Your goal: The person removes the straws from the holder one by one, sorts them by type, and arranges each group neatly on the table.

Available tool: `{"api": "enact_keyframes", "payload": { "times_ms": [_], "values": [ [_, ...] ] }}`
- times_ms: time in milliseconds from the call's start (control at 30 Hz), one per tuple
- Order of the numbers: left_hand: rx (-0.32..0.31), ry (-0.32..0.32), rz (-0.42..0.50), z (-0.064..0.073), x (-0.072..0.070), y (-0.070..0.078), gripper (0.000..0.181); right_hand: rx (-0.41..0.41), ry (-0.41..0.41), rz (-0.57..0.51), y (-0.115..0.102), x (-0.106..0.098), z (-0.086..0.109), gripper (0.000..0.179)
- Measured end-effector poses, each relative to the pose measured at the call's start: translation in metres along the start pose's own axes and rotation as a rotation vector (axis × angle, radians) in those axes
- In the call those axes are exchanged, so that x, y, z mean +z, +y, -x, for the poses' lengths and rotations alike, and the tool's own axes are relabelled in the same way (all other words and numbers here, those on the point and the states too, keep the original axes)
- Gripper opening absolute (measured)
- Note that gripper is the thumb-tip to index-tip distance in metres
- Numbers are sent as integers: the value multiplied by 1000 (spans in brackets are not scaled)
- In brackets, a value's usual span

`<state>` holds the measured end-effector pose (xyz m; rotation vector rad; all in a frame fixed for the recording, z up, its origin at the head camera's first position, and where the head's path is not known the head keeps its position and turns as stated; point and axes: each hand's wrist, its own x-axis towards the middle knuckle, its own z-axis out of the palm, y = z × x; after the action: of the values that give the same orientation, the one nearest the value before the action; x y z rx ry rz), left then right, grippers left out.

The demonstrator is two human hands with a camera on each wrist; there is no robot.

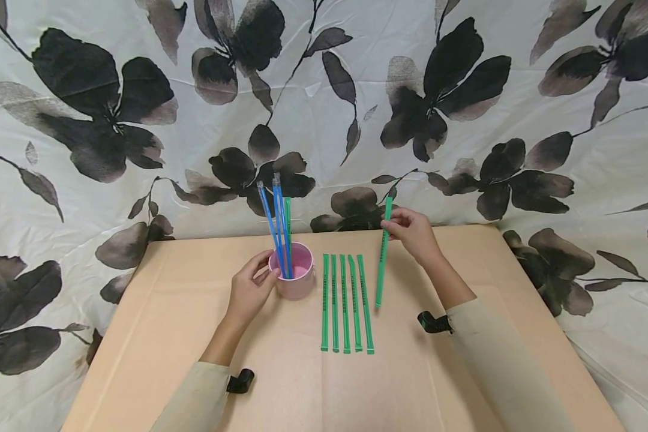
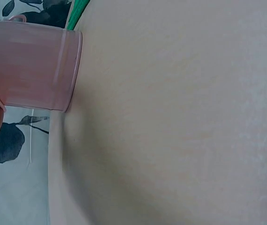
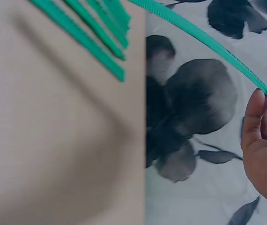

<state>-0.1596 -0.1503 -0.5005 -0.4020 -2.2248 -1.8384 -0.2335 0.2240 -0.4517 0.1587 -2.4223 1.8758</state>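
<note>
At the back of the table my left hand (image 1: pixel 251 288) holds a small pink bucket (image 1: pixel 297 289) by its left side, thumb near the rim. In the left wrist view the pink bucket (image 2: pixel 28 65) shows its smooth wall and a small loop handle. Several blue sticks (image 1: pixel 277 234) with pale, clear-looking tops and a green one (image 1: pixel 288 219) stand in it, leaning left. My right hand (image 1: pixel 413 234) pinches a green wrapped straw (image 1: pixel 383 258) near its upper end, printed side showing. The right wrist view shows this green straw (image 3: pixel 203 40) slanting from the fingertips.
Several more green wrapped straws (image 1: pixel 345 303) lie side by side in a row between bucket and right hand. The tan table (image 1: pixel 297 384) has its far edge just behind the bucket. A white cloth with dark flowers (image 1: pixel 335 120) rises behind it.
</note>
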Motion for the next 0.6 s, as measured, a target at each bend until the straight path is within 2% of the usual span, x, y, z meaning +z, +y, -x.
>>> {"api": "enact_keyframes", "payload": {
  "times_ms": [167, 400, 600],
  "values": [
    [-7, 8, 8, -1, -1, -19, 46, 61, -34, 62, 25, 4, 2, 31],
    [8, 11, 13, 0, -2, -23, 45, 128, -72, 145, 45, 10, 9, 29],
    [14, 9, 5, -1, -2, -21, 45, 184, -142, 154, 61, 16, 13, 31]
  ]
}}
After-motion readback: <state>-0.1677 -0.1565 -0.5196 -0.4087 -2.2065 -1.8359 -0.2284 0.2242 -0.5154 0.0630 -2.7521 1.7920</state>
